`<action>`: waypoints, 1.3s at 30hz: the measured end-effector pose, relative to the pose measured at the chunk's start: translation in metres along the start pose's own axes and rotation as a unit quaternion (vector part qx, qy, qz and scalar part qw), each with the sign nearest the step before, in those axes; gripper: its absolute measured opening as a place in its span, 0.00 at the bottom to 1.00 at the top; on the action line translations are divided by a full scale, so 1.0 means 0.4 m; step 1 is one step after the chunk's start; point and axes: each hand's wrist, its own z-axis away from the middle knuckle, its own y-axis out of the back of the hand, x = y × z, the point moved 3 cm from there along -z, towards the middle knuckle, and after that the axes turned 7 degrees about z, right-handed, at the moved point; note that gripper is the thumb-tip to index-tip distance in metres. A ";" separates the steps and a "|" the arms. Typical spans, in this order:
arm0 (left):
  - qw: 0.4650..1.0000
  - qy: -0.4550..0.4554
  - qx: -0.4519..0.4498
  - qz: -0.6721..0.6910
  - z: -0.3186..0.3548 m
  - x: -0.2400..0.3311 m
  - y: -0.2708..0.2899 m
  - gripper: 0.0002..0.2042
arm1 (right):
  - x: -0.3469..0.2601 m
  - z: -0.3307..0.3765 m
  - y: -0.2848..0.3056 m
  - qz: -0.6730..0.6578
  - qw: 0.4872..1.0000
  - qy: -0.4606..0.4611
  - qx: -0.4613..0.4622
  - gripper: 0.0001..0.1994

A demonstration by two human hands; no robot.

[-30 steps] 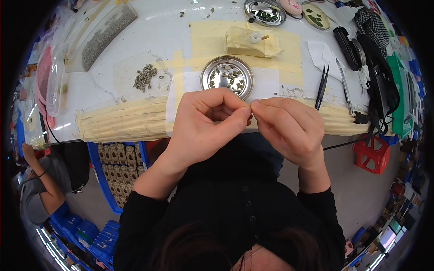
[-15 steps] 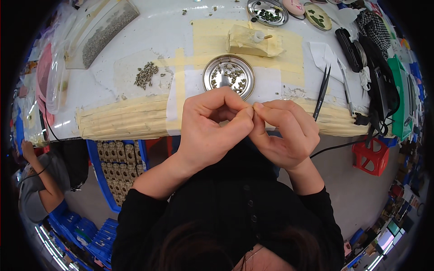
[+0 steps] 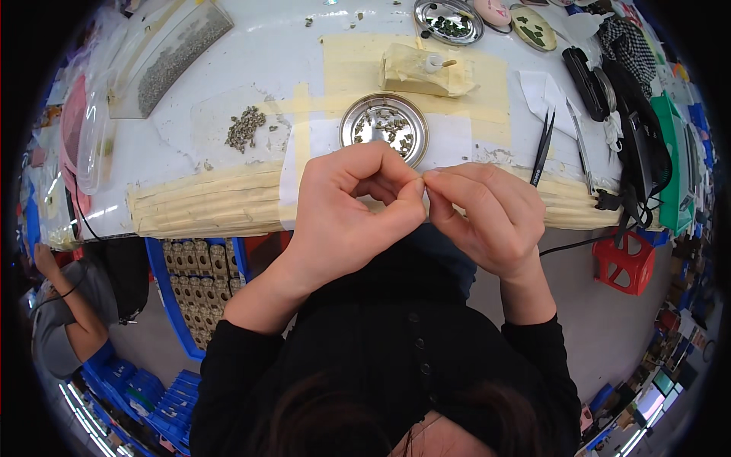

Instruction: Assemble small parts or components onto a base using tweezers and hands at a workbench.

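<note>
My left hand (image 3: 354, 209) and my right hand (image 3: 491, 217) meet fingertip to fingertip above the table's near edge. Both are closed in a pinch; whatever lies between the fingertips is too small or hidden to name. Just beyond them stands a round metal dish (image 3: 344, 137) with many small metallic parts (image 3: 392, 126) in it, its near rim partly covered by my left hand. A loose pile of similar small parts (image 3: 245, 128) lies on the table to the left. Black tweezers (image 3: 543, 148) rest to the right of my right hand.
A tape-wrapped block (image 3: 411, 72) with a small white cup sits behind the dish. At the back are a metal tray (image 3: 449, 34) of dark green pieces and a pale dish (image 3: 533, 44). A clear bin (image 3: 179, 68) of grey granules stands far left. A blue crate (image 3: 183, 324) is below the table.
My right hand has turned slightly, its knuckles shifting a little to the right. My left hand has moved slightly left. The fingertips stay pinched close together.
</note>
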 end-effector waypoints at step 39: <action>0.825 -0.424 0.017 -0.374 0.002 0.019 -0.030 0.09 | 0.021 0.044 -0.024 -0.256 0.925 -0.282 -0.010 0.04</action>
